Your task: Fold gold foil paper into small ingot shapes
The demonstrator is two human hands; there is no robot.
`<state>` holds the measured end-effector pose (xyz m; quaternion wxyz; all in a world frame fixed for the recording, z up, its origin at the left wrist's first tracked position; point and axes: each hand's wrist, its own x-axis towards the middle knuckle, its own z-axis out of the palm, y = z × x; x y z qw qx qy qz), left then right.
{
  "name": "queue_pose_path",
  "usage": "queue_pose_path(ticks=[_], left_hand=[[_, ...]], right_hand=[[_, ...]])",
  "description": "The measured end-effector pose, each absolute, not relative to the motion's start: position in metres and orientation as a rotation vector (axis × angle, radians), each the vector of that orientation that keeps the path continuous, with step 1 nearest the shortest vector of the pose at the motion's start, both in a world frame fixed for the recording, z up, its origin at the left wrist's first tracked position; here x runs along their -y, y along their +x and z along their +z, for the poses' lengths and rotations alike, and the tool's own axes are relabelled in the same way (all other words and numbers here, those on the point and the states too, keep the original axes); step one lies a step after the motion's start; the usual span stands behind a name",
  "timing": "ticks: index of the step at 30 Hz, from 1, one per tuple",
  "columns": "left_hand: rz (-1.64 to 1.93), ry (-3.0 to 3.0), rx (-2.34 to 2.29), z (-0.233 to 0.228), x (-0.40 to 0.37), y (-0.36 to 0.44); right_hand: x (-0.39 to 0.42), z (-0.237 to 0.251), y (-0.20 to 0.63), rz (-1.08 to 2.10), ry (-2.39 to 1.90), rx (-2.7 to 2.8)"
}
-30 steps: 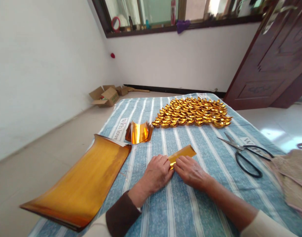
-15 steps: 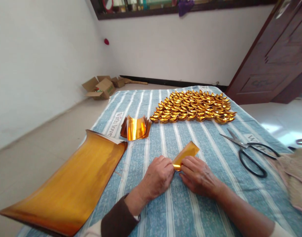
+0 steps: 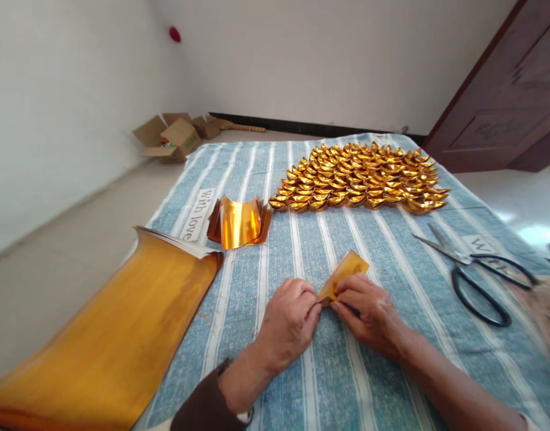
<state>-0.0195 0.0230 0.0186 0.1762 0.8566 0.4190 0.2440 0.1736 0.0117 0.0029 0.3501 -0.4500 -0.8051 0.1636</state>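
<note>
Between my hands is a partly folded piece of gold foil paper (image 3: 349, 264), slanting up to the right over the striped cloth. My left hand (image 3: 289, 320) pinches its lower left end between thumb and fingers. My right hand (image 3: 369, 311) is closed on its lower right side, thumb below and fingertips on top. Fingers cover part of the lower fold. Beyond my left hand lies a small stack of cut gold foil sheets (image 3: 239, 222), curled at the edges. Many folded gold paper ingots (image 3: 360, 176) stand in packed rows farther back.
A pile of large gold foil sheets (image 3: 108, 323) lies at the left, partly over the table edge. Black-handled scissors (image 3: 464, 258) rest open at the right, near a beige cloth (image 3: 547, 305). Cardboard boxes (image 3: 178, 140) sit on the floor behind.
My view has tipped down and moved closer. The shiny fold at the foil's lower end now looks flatter and darker, and my fingers have shifted slightly along it.
</note>
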Motion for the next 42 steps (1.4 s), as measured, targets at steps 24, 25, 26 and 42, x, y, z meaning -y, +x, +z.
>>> queue_pose_path(ticks=[24, 25, 26, 42], left_hand=[[0.839, 2.561, -1.359, 0.022, -0.011, -0.010], [0.826, 2.548, -1.335, 0.022, -0.011, -0.010], [0.808, 2.526, -1.322, 0.022, -0.012, -0.010], [0.748, 2.443, -1.371, 0.014, -0.018, -0.014]], right_hand=[[-0.012, -0.003, 0.168, 0.255, -1.375, 1.998], [-0.012, -0.003, 0.168, 0.257, -1.380, 2.000], [-0.012, -0.003, 0.169, 0.261, -1.387, 2.003], [-0.016, 0.007, 0.186, 0.552, -1.288, 2.110]])
